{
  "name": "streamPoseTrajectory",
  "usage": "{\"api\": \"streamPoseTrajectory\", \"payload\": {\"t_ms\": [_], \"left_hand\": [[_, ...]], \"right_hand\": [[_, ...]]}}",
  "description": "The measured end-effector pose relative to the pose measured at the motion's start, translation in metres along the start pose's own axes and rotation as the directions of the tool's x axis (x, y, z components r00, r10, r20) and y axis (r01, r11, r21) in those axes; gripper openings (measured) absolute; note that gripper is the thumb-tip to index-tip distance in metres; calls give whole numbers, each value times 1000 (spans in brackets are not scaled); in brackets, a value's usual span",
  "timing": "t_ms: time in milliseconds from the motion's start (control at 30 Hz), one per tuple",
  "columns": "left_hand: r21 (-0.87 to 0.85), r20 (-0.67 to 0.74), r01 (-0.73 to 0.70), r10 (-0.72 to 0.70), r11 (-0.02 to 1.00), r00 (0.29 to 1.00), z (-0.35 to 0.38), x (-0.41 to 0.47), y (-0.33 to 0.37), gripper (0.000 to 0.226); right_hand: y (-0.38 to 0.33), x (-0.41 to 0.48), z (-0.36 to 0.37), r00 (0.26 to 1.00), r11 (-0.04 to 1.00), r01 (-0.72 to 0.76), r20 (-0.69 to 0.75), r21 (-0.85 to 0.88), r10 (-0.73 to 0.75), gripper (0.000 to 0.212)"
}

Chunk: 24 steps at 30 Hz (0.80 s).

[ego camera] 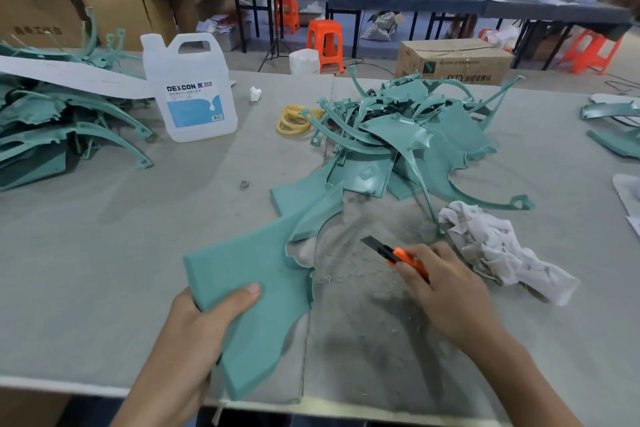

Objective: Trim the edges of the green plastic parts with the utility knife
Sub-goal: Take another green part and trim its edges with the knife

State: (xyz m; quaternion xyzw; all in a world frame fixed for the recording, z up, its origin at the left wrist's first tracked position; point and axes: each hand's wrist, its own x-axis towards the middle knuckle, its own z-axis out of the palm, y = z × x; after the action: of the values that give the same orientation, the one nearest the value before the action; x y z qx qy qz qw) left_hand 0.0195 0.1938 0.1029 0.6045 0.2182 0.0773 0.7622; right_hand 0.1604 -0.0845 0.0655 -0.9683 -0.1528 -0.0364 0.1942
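At your far left a heap of green plastic parts (52,125) lay on the grey surface (104,253), with a long white strip (69,74) across its top. Just right of it stood a white jug (194,94) with a blue label.

Your left hand (194,333) gripped the near corner of a flat green part (256,288), thumb on top and the other fingers curled under its edge, out of sight. That part hung partly over the front edge of the surface, and its ragged edge faced right. Its far end touched another flat green piece (304,204).

Further back lay some yellow rings (294,120), beside a tangled middle pile of green parts (398,135).

Right of the held part, your right hand (446,291) had its fingers (412,270) wrapped round the orange handle of the utility knife (398,253). The dark blade was out, pointing up and left toward the ragged edge, close to it but not touching. Plastic shavings were scattered on the surface below.

A crumpled white rag (495,253) lay just beyond your right hand. A few more green parts (609,128) lay at the far right.
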Motion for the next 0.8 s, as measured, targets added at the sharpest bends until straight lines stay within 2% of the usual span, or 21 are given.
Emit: {"api": "streamPoseTrajectory", "payload": {"t_ms": [100,167,200,267,333,367,400,467,533,567,633,700,800], "left_hand": [[-17,-4,12,-12,1000,1000,-2,4,-4,36],[-23,-12,20,-20,1000,1000,0,6,-7,33],[-25,-14,26,-26,999,1000,1,7,-8,32],[-25,-28,36,-36,999,999,4,7,-10,28],[-27,-54,45,-46,999,997,5,6,-11,29],[-30,-63,49,-51,998,997,5,6,-11,30],[-30,-70,52,-54,998,996,5,6,-11,31],[-14,-74,56,-57,998,996,6,4,-12,31],[14,-73,50,-49,999,996,6,5,-13,29],[33,-74,49,-47,998,996,5,5,-13,29],[75,-76,41,-36,996,996,3,4,-14,29],[127,-104,33,-20,991,994,0,3,-16,29],[175,-127,22,0,984,992,3,-3,-18,14]], "right_hand": [[20,5,-9,992,980,-1,121,-201,26,38],[28,7,-14,990,970,-7,137,-244,42,37],[31,8,-18,996,980,-20,76,-200,36,34],[40,14,-27,987,994,-23,-160,-102,6,22],[56,23,-38,923,992,-91,-381,-87,51,19],[63,29,-44,895,984,-157,-433,-88,104,19],[70,34,-48,893,970,-230,-414,-78,179,20],[79,39,-48,922,932,-352,-208,-90,328,36],[89,37,-39,932,924,-361,-30,-129,360,43],[93,34,-33,939,931,-342,-23,-124,342,41],[95,29,-29,942,953,-303,-158,-18,297,34],[83,27,-35,893,944,-297,-310,140,327,25],[30,21,-49,854,954,-120,-462,275,240,28]]}}
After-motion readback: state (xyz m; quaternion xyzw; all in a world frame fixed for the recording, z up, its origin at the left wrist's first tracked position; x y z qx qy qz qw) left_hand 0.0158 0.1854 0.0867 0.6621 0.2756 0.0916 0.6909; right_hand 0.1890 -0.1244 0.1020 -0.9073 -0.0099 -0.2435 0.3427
